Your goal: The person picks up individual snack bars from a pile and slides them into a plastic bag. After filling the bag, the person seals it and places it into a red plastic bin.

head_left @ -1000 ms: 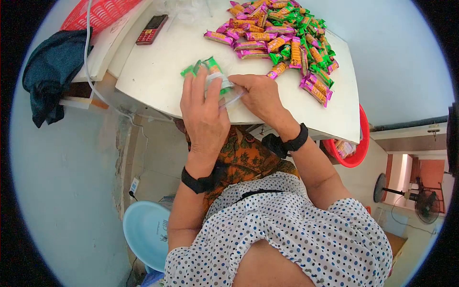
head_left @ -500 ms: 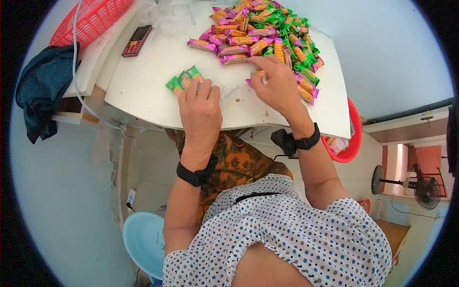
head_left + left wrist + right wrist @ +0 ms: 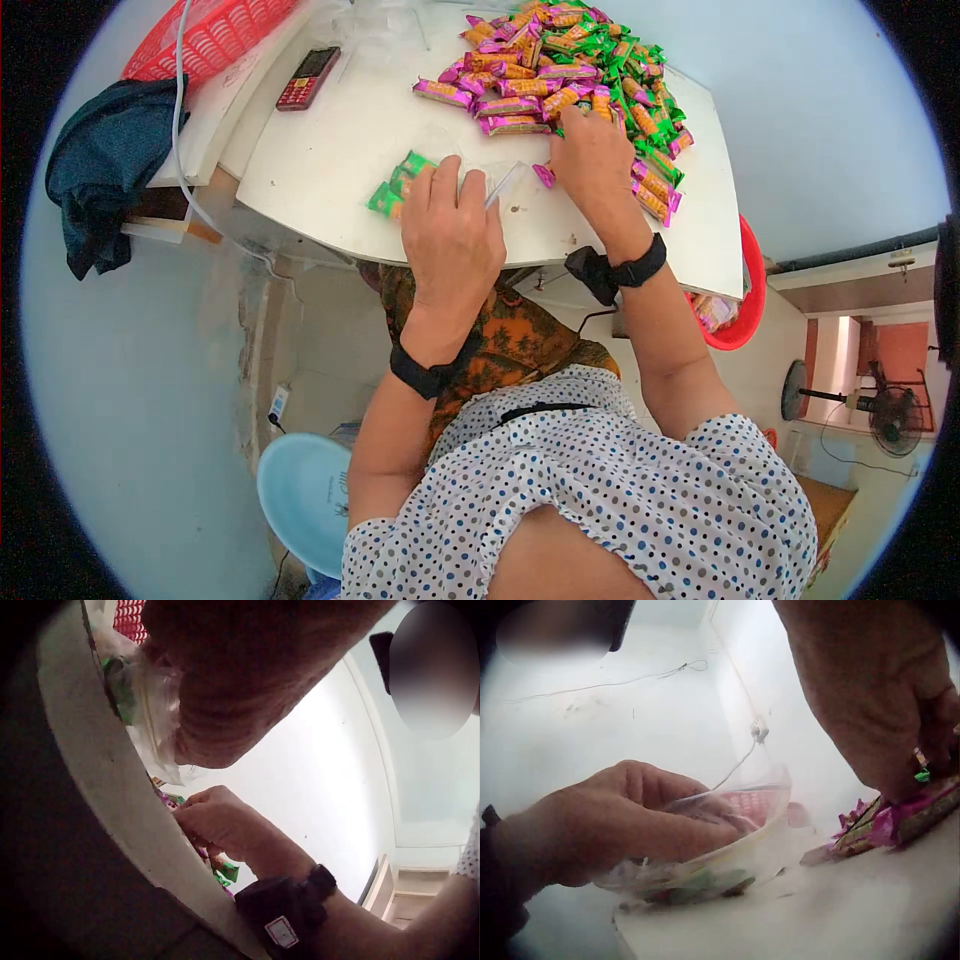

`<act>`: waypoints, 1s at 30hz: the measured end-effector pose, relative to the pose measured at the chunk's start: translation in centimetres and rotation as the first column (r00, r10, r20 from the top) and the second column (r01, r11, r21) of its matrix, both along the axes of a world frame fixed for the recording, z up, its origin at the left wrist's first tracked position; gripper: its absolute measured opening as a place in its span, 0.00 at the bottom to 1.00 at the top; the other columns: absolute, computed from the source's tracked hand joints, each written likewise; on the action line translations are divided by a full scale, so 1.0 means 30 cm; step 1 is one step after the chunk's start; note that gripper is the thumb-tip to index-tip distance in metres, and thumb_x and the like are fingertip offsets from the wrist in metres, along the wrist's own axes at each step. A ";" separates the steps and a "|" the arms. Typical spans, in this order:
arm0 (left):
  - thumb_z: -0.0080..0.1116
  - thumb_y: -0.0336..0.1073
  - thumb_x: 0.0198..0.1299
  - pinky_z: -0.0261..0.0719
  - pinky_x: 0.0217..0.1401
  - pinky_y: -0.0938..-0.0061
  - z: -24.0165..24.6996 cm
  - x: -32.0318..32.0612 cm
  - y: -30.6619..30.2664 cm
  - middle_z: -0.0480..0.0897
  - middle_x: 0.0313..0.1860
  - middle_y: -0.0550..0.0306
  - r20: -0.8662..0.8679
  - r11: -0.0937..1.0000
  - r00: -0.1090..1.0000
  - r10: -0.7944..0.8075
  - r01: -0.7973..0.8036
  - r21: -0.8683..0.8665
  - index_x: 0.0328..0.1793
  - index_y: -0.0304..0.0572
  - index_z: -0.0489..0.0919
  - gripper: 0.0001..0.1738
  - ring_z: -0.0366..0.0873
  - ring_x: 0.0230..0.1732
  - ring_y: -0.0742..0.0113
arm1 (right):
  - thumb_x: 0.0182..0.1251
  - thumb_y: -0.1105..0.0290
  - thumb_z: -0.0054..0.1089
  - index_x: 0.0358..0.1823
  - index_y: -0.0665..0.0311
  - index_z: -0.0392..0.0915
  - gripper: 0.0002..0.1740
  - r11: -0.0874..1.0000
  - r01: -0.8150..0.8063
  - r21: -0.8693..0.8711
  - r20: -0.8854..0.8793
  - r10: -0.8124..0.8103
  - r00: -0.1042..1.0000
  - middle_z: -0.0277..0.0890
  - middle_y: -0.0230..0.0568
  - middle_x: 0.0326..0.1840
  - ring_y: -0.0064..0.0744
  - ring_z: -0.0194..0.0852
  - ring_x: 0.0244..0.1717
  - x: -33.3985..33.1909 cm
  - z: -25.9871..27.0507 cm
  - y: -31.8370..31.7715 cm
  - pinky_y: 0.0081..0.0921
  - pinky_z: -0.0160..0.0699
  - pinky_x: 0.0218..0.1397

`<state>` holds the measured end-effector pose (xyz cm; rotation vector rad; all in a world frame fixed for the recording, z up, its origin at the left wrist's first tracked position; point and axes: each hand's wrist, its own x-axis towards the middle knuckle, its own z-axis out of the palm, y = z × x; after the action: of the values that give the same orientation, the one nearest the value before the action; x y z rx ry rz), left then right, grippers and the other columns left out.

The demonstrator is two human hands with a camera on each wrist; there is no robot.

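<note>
My left hand grips a clear plastic bag near the table's front edge. Green-wrapped snack packets show through the bag, just past its fingers. In the right wrist view the bag's mouth curves around that hand's fingers. My right hand is at the near side of a pile of purple and green snack packets, its fingers bent down onto them. A purple packet end sticks out beside its thumb. Seen from the right wrist, its fingertips are on a purple-wrapped packet.
A red and black phone lies at the table's left, with more clear plastic bags behind. A red basket and dark cloth are further left. A red tub stands by the table's right edge.
My right hand has left the bag and moved right to the pile, its fingers now further over the packets. The left hand keeps the bag, now lower on the table.
</note>
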<state>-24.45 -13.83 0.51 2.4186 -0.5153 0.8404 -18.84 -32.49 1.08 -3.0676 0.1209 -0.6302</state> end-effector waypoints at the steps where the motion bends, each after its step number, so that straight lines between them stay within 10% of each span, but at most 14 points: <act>1: 0.67 0.30 0.50 0.74 0.52 0.56 0.002 -0.002 0.002 0.79 0.46 0.48 0.001 1.000 1.000 -0.009 0.009 -0.016 0.45 0.36 0.82 0.15 0.75 0.49 0.47 | 0.61 0.63 0.63 0.37 0.63 0.79 0.11 1.000 0.008 -0.003 0.019 -0.008 1.000 0.82 0.51 0.33 0.52 0.85 0.35 -0.011 0.011 -0.001 0.46 0.84 0.38; 7: 0.68 0.29 0.50 0.74 0.42 0.58 0.018 -0.025 0.004 0.74 0.36 0.53 -0.064 0.995 0.998 -0.030 0.024 -0.094 0.41 0.41 0.82 0.11 0.74 0.40 0.51 | 0.60 0.69 0.63 0.37 0.64 0.80 0.07 0.922 -0.122 0.367 0.169 0.063 0.984 0.81 0.49 0.29 0.44 0.83 0.29 -0.184 0.157 -0.025 0.38 0.79 0.32; 12: 0.68 0.29 0.51 0.73 0.36 0.61 0.005 -0.011 -0.009 0.71 0.30 0.56 0.007 0.992 1.000 0.010 -0.009 -0.126 0.38 0.42 0.81 0.08 0.73 0.35 0.55 | 0.66 0.72 0.64 0.40 0.67 0.81 0.06 0.477 -0.149 0.866 0.032 0.245 0.969 0.77 0.30 0.23 0.17 0.69 0.19 -0.325 0.179 -0.056 0.21 0.67 0.23; 15: 0.67 0.28 0.51 0.74 0.35 0.61 0.002 -0.014 -0.018 0.72 0.30 0.55 0.020 0.983 1.000 0.023 -0.019 -0.183 0.40 0.42 0.82 0.09 0.74 0.34 0.55 | 0.70 0.72 0.61 0.42 0.67 0.80 0.06 0.135 0.031 0.990 -0.078 0.352 0.933 0.75 0.26 0.23 0.14 0.67 0.18 -0.364 0.164 -0.044 0.15 0.64 0.20; 18: 0.67 0.27 0.52 0.74 0.34 0.60 -0.003 -0.010 -0.027 0.73 0.29 0.54 0.053 0.979 0.998 0.027 -0.016 -0.202 0.42 0.42 0.82 0.10 0.75 0.33 0.54 | 0.71 0.72 0.60 0.44 0.69 0.78 0.07 0.022 0.072 0.997 -0.075 0.278 0.958 0.75 0.29 0.23 0.15 0.68 0.17 -0.352 0.117 -0.010 0.14 0.65 0.18; 30: 0.67 0.27 0.53 0.77 0.40 0.60 0.015 -0.030 -0.036 0.79 0.33 0.51 -0.085 0.943 0.996 -0.035 0.005 -0.332 0.45 0.40 0.84 0.12 0.79 0.36 0.50 | 0.71 0.74 0.59 0.47 0.73 0.77 0.09 -0.020 0.084 0.996 -0.075 0.263 0.962 0.79 0.37 0.25 0.22 0.78 0.22 -0.309 0.097 0.014 0.20 0.83 0.26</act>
<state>-25.34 -14.91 0.95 2.1258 -0.3325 0.7396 -28.10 -32.06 4.00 -1.5524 0.2366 0.0184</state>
